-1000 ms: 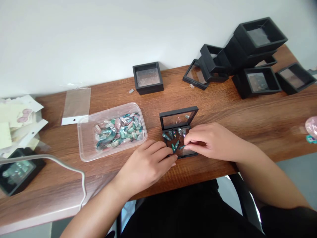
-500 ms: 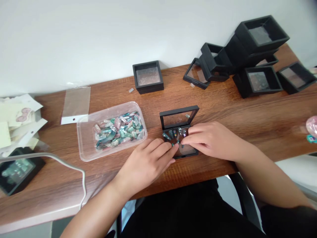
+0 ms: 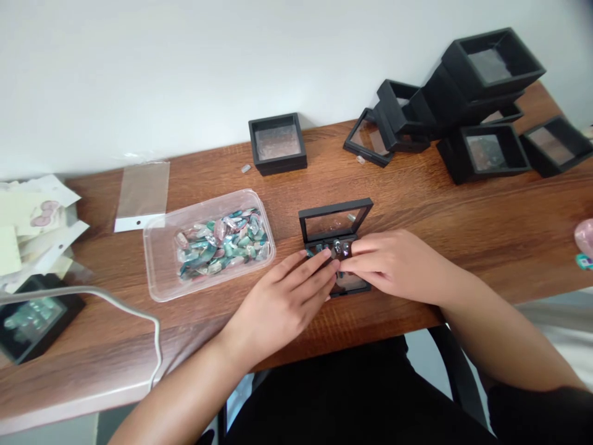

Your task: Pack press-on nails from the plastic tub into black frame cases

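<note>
A small black display case (image 3: pixel 334 224) lies open on the wooden desk (image 3: pixel 463 210), its clear lid tilted up toward the wall. Teal and pink stone pieces (image 3: pixel 333 248) lie in its lower half. My left hand (image 3: pixel 290 296) rests at the case's left side, fingers stretched over the stones. My right hand (image 3: pixel 393 262) covers the right part of the case, fingertips pinched together over the stones; what they hold is hidden. Left of the case stands a clear plastic tub (image 3: pixel 157 259) with many teal and pink stones (image 3: pixel 222 242).
Several black display cases (image 3: pixel 482 80) are heaped at the back right, and one more black case (image 3: pixel 277 143) stands by the wall. A clear bag (image 3: pixel 141 194), paper cards (image 3: pixel 37 216), a filled case (image 3: pixel 30 318) and a grey cable (image 3: pixel 115 306) lie at the left.
My left hand has slid forward and to the right, its fingers now over the stones in the open case. My right hand has stayed over the case.
</note>
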{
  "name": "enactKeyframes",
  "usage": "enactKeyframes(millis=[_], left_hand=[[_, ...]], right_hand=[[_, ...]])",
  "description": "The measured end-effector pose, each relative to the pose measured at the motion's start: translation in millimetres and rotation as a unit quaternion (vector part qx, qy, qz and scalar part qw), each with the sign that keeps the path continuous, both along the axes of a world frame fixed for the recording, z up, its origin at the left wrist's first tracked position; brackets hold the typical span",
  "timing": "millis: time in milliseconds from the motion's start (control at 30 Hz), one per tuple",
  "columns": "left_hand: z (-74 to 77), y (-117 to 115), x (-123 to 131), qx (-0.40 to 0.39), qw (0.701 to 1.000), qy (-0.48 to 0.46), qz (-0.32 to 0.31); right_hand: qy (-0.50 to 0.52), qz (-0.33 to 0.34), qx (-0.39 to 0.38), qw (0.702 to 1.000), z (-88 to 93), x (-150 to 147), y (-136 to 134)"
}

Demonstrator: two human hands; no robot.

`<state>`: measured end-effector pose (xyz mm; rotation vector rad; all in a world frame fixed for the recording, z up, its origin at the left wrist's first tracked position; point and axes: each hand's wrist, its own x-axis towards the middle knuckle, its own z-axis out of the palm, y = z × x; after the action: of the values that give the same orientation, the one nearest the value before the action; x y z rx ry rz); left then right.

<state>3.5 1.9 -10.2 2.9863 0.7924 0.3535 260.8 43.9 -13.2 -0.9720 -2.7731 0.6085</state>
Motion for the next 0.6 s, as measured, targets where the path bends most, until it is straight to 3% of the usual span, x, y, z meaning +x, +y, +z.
enactKeyframes(millis=[600], left_hand=[[-1.8, -3.1, 2.0, 0.006, 0.999, -0.038, 0.027]], right_hand=[[-0.016, 0.003, -0.018, 1.000, -0.5, -0.6, -1.6]])
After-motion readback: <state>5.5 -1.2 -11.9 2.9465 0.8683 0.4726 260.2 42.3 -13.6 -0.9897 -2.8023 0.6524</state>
